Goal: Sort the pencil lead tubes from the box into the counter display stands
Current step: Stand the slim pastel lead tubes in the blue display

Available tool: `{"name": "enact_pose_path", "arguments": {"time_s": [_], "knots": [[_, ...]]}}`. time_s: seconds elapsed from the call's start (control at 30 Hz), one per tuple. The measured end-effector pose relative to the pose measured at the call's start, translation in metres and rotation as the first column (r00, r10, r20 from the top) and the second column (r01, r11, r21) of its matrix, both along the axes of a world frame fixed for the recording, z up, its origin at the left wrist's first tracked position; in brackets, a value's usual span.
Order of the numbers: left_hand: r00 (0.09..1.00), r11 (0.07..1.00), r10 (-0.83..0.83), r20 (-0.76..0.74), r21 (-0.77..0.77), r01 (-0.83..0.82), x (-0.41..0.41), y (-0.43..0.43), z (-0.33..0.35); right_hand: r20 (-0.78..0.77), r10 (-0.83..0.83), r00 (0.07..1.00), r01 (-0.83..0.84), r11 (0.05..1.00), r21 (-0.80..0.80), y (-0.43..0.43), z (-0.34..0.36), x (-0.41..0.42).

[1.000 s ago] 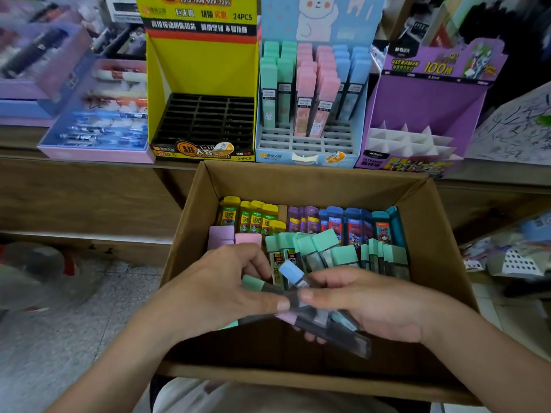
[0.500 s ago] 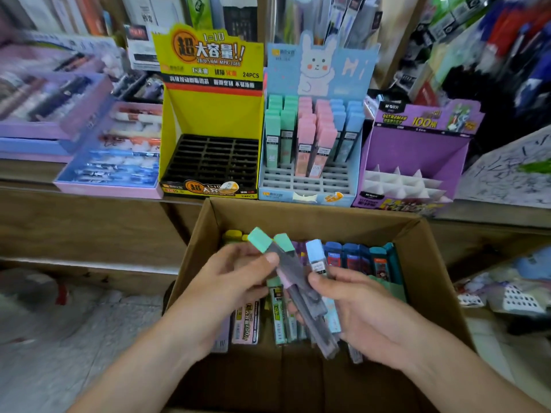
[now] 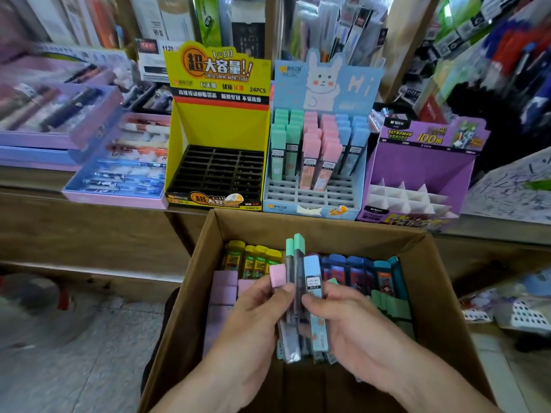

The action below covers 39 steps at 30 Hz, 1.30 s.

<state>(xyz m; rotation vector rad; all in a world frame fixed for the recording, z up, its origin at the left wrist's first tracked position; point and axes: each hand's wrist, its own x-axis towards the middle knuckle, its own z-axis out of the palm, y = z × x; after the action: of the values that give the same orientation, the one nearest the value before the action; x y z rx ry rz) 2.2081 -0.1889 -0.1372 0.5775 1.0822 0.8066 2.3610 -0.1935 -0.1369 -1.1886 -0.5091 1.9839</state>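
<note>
1. Left hand (image 3: 253, 320): the thumb and curled fingers pinch a bundle of pencil lead tubes (image 3: 293, 296) from its left side. The thumb tip lies on the front of the bundle, just below the pink cap (image 3: 278, 275).
2. Right hand (image 3: 354, 329): the thumb presses on the front of the blue-capped tube (image 3: 313, 271). The other fingers curl behind the bundle.
3. Bundle: held roughly upright, caps up, above the open cardboard box (image 3: 444, 293). Two green-capped tubes (image 3: 296, 244) stand highest. The white label on the blue-capped tube reads "2B/0.5".
4. Box contents:
   - rear left: yellow-capped tubes (image 3: 253, 260)
   - rear right: dark blue tubes (image 3: 348, 272)
   - left side: pink-capped tubes (image 3: 225, 283)
   - right side: loose green-capped tubes (image 3: 392, 307)
5. Wooden counter (image 3: 89, 231), beyond the box, carries three stands side by side:
   - Yellow display stand (image 3: 220, 126): header reads "1=10", "2B/0.5MM MPR-2086" and "24PCS". It has a black slotted tray.
   - Blue display stand (image 3: 366, 84): shows a rabbit drawing and "Hi". Green, pink and blue tubes stand in columns, left to right, in the rear rows.
   - Purple display stand (image 3: 417, 165): header reads "ULTRAMAN" and "100". It has a white divider grid.
6. Left of the yellow stand: pen trays (image 3: 119, 174). Their print is too blurred to read.
</note>
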Motion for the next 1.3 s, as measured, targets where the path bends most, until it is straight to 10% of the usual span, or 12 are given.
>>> {"name": "enact_pose_path", "arguments": {"time_s": [0.57, 1.3], "knots": [[0.976, 0.988, -0.121, 0.183, -0.076, 0.136, -0.011, 0.003, -0.006, 0.284, 0.309, 0.908, -0.352, 0.929, 0.114, 0.004, 0.005, 0.011], [0.998, 0.995, 0.030, -0.048, 0.101, -0.025, -0.031, 0.021, 0.003, 0.347, -0.035, 0.937, -0.058, 0.965, 0.254, 0.017, 0.009, 0.017]]}}
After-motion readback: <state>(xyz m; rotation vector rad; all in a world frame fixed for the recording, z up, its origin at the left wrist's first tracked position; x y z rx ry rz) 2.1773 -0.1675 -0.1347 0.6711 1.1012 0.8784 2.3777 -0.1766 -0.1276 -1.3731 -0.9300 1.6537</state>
